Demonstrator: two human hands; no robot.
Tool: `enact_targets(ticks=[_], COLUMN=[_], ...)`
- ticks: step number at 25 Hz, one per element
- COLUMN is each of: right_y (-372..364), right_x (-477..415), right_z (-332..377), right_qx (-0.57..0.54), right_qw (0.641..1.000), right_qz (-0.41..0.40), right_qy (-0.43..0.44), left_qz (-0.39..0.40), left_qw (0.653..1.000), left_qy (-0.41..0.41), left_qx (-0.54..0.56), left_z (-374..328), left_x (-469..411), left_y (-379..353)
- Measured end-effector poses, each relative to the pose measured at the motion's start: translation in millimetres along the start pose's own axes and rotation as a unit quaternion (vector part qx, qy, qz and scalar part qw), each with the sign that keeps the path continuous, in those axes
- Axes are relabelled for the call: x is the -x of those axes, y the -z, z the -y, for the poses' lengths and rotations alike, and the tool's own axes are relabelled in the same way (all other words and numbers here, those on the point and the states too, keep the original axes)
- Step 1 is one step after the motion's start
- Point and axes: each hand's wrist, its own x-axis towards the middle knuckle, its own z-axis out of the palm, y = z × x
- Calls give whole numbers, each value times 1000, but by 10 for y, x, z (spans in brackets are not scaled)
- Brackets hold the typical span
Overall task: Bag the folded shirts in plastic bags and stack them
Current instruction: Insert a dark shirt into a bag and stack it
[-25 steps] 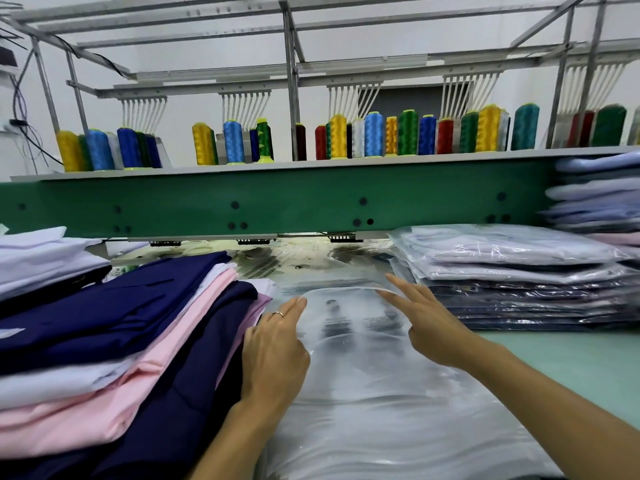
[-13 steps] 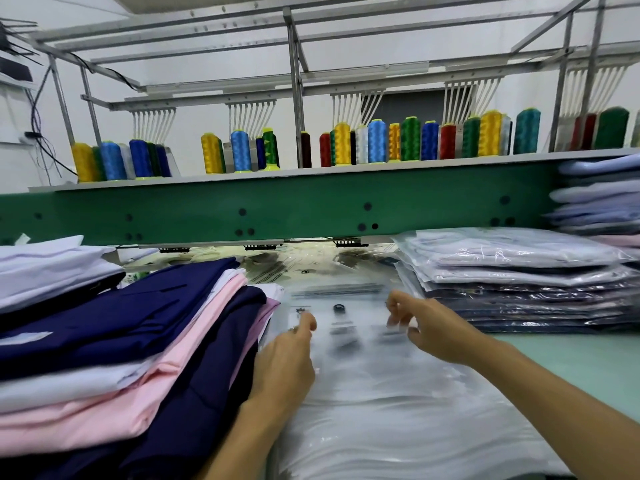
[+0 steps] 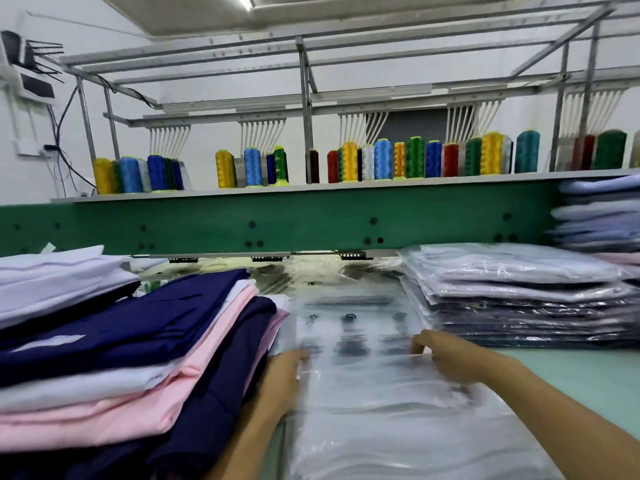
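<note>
Plastic bags point(image 3: 398, 445) lie stacked between folded shirts point(image 3: 138, 341) and bagged shirts point(image 3: 519, 292) as a worker's left hand point(image 3: 280, 379) and right hand point(image 3: 446, 358) pinch the top bag point(image 3: 360, 368) at its far edge, where lifting evenly and separating a single layer looks wisest.

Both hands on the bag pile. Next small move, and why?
Probably peel the top bag off the bag pile and open its mouth: left hand and right hand each seem to pinch its edge, it looks empty, and folded shirts wait at left.
</note>
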Motion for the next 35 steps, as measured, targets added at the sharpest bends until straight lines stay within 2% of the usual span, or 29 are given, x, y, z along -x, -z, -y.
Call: enact_targets(ticks=[4,6,8,10,12,14,18,20,21,23,26,28,30,32,35], right_y=[40,33,4,14,58,157,410,501,531,571,614,640,686,768,913], right_x=[44,27,-3,-84,-188,-266,-317,-332,-346,-396,-471,-498,-493,-502,-586], right_z=[89,286,538,818,1136,1545,2394,2768,2946,3194,3385,3468,3569,3673,3785], right_qx=[-12,-53,-100,-123,-160,-221,-390,-462,-472,-429,-340,-352,-413,-492,-593], right_qw=[1000,998,994,991,982,964,896,869,868,895,934,930,906,867,798], right_qz=[-14,-23,-6,-25,-86,-136,-174,-129,-91,-42,-24,-12,-20,-50,-104], right_qy=[11,38,47,50,46,61,117,121,121,117,110,102,88,66,21], left_qz=[-19,51,140,184,162,105,16,67,110,181,224,277,306,255,68], left_qw=[991,991,988,982,986,993,977,962,956,955,966,958,950,963,987], left_qy=[-72,-46,6,39,45,20,-11,10,18,31,47,58,48,12,-61], left_qx=[-107,-117,-58,1,-1,-47,-212,-264,-271,-232,-117,-53,-47,-82,-133], left_z=[-246,-416,-548,-629,-697,-785,-779,-590,-458,-198,120,256,292,296,316], left_x=[47,59,51,3,-85,-151,-192,-149,-109,11,187,268,313,329,365], left_y=[7,-29,-54,60,290,642,1604,2047,2230,2473,2689,2768,2810,2834,2920])
